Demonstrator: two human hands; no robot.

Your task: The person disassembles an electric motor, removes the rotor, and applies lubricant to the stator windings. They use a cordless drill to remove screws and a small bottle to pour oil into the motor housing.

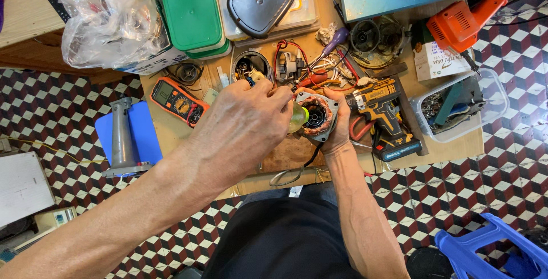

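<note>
Now right hand (337,127) grips motor coil (315,116) near table's (445,150) front edge; left hand (245,122) pinches yellow tool (298,117), maybe a handle, pointing sideways into it.

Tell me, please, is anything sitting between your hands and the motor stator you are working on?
Nothing visible does: the right hand already grips the motor stator, and the left hand reaches it from the other side.

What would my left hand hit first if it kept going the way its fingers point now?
Most likely the motor held in the right hand. The left hand points right, with a yellowish tool handle at its fingertips already at the motor's copper windings. Depth is hard to judge from above.
</note>
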